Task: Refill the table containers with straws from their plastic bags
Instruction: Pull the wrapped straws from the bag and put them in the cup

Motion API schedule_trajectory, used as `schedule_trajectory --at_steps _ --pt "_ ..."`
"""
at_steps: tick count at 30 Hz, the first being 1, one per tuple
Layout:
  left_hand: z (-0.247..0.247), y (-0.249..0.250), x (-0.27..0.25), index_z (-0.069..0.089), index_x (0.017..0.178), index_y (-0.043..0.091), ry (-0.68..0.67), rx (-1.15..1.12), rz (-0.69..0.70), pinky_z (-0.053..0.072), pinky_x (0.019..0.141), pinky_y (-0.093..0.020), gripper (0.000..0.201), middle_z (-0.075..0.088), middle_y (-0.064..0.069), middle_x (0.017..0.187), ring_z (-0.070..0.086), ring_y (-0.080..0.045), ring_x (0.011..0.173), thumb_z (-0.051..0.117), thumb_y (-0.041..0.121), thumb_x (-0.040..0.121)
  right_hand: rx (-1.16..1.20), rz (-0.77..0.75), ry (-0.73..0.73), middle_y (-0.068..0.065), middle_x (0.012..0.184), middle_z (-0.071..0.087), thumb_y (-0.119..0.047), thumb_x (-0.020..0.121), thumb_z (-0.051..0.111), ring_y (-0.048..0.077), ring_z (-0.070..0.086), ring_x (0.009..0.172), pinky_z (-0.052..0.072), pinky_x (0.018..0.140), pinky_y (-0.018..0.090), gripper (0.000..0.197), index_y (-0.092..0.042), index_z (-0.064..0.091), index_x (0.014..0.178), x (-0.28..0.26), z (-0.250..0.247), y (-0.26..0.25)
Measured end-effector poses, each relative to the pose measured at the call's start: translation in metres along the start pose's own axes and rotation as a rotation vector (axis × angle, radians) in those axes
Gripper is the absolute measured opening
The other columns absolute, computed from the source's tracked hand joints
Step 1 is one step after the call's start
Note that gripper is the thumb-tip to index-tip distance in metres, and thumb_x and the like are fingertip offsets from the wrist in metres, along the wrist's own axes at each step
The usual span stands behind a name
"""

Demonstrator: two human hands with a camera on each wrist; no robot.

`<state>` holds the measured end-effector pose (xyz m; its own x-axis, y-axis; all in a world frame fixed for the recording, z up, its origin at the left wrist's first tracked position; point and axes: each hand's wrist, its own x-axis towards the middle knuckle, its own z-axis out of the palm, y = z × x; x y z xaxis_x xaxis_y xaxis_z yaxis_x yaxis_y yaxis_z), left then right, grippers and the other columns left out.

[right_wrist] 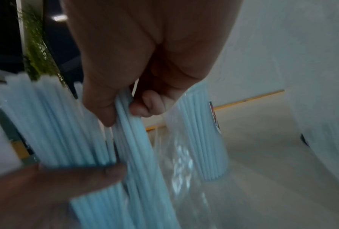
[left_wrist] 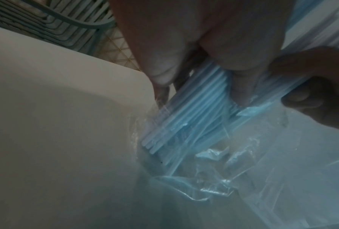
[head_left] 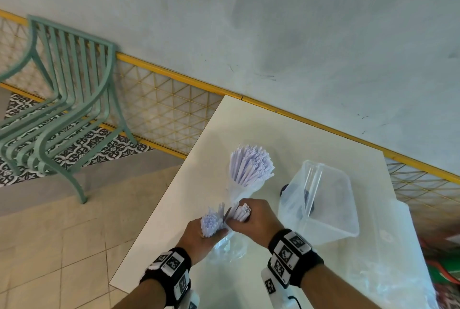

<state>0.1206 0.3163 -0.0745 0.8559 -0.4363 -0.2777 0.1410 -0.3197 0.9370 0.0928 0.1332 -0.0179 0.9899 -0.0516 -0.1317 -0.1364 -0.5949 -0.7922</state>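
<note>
My left hand point(head_left: 199, 234) grips a bundle of pale blue straws point(head_left: 210, 223) that stands in a clear plastic bag point(head_left: 227, 246) on the white table point(head_left: 249, 129). My right hand point(head_left: 251, 219) pinches a smaller bunch of straws point(head_left: 241, 211) right beside the bundle. In the right wrist view thumb and curled fingers point(right_wrist: 145, 105) close on that bunch point(right_wrist: 133, 139). In the left wrist view the lower straw ends point(left_wrist: 184, 124) reach into the bag point(left_wrist: 233, 170). A clear cup point(head_left: 242, 190) farther back holds a fan of straws point(head_left: 251, 164).
A clear plastic tub point(head_left: 323, 199) lies tilted at the right of the cup, with more crumpled plastic point(head_left: 388, 259) beside it. A green metal chair point(head_left: 62, 99) stands left of the table near a yellow mesh fence point(head_left: 161, 104).
</note>
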Motion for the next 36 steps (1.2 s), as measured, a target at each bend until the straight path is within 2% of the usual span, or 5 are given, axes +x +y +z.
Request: schedule_trajectory --at_steps 6,20,27,32,36 --pt "-0.002 -0.002 0.000 0.072 0.095 0.028 -0.006 -0.022 0.020 0.041 0.060 0.002 0.008 0.063 0.041 0.068 0.061 0.019 0.070 0.071 0.024 0.088 -0.012 0.020 0.010 0.000 0.070 0.071 -0.025 0.075 0.083 0.009 0.068 0.063 0.057 0.061 0.026 0.023 -0.006 0.070 0.078 0.005 -0.035 -0.032" --pt "-0.002 -0.027 0.010 0.075 0.096 0.029 -0.016 0.021 0.089 0.047 0.080 -0.006 0.010 0.074 0.014 0.100 0.068 -0.006 0.093 0.070 0.024 0.089 -0.179 0.017 0.381 -0.003 0.063 0.066 -0.036 0.074 0.082 0.000 0.061 0.047 0.044 0.047 0.011 0.033 -0.005 0.070 0.078 0.065 -0.132 -0.089" --pt "-0.001 -0.025 0.008 0.075 0.095 0.028 0.012 0.041 0.097 0.045 0.076 -0.004 0.009 0.075 0.013 0.097 0.068 -0.002 0.090 0.070 0.023 0.089 -0.272 0.085 0.104 -0.003 0.098 0.071 -0.037 0.072 0.085 0.012 0.066 0.094 0.043 0.077 0.013 0.039 -0.015 0.069 0.100 0.077 -0.092 -0.057" --pt "-0.001 -0.026 0.008 0.074 0.095 0.027 0.015 0.022 0.095 0.046 0.075 -0.004 0.009 0.075 0.009 0.096 0.069 -0.005 0.089 0.070 0.022 0.089 -0.109 -0.053 0.290 -0.009 0.130 0.049 -0.036 0.062 0.091 0.008 0.054 0.108 0.043 0.081 0.014 0.093 -0.025 0.043 0.141 0.076 -0.093 -0.057" --pt "-0.001 -0.026 0.009 0.074 0.095 0.028 0.007 0.014 0.094 0.047 0.075 -0.006 0.008 0.075 0.010 0.096 0.069 -0.005 0.088 0.070 0.024 0.089 -0.172 -0.268 0.310 -0.007 0.145 0.045 -0.044 0.076 0.079 0.008 0.047 0.127 0.043 0.102 0.022 0.083 -0.023 0.038 0.145 0.073 -0.080 -0.058"
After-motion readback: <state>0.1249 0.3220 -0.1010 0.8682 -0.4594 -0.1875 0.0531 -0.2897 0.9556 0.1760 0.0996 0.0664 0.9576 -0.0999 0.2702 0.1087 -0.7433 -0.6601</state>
